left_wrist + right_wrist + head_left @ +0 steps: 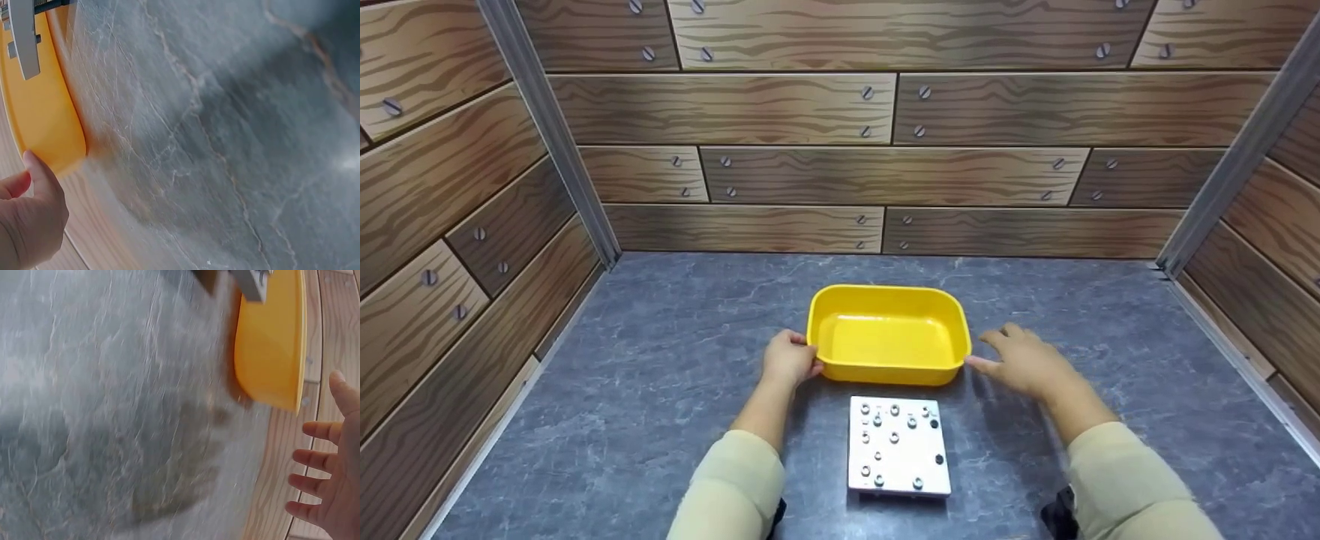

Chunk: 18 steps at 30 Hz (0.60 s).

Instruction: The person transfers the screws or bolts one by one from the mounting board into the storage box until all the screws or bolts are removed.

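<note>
A yellow plastic tub (885,375) with rounded corners rests on the table in the head view, its inside bare. My left hand (787,360) holds the tub's near left corner between thumb and fingers. In the left wrist view the thumb (42,174) lies against the rim, and the bent index finger stays close beside it. By the near right corner, my right hand (1024,364) has its fingers spread, the thumb close to the wall. The right wrist view shows that hand (337,467) with extended fingers, apart from the tub (270,343).
A white metal plate (896,450) with several bolts and black knobs lies in front of the tub, between the forearms. Wood-patterned walls (885,176) enclose the grey marbled table (682,315) at the back and both sides.
</note>
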Each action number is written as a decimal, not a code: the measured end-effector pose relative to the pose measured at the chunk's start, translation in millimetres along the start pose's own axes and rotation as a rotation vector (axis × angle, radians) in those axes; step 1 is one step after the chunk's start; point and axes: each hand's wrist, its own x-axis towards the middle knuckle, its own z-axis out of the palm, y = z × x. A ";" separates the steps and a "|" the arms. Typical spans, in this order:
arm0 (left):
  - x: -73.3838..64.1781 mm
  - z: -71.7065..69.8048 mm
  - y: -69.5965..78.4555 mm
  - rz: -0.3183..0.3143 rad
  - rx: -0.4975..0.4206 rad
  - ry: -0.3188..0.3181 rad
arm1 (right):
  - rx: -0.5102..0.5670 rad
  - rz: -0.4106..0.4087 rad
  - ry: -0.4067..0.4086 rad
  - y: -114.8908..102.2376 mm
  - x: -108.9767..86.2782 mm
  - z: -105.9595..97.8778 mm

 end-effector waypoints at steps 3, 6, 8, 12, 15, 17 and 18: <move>0.2 -0.2 -0.3 -0.003 -0.004 -0.001 | 0.006 -0.066 0.012 -10.6 -0.1 0.9; 0.9 -0.4 -0.6 -0.009 -0.009 -0.002 | -0.006 -0.135 0.031 -21.8 -1.0 3.4; 1.3 -0.7 -1.1 -0.012 -0.010 -0.002 | 0.000 -0.176 0.035 -29.8 -2.0 5.2; 1.6 -0.8 -1.3 -0.018 -0.013 -0.007 | 0.022 -0.239 0.018 -44.1 -3.0 8.2; 1.3 -0.6 -1.3 -0.017 -0.013 -0.014 | 0.037 -0.263 -0.002 -52.8 -3.7 10.2; 1.0 -0.4 -1.4 -0.016 -0.010 -0.014 | 0.041 -0.284 -0.008 -57.4 -4.6 12.4; 0.9 -0.3 -1.6 -0.012 -0.012 -0.014 | 0.047 -0.294 -0.010 -59.5 -5.4 13.4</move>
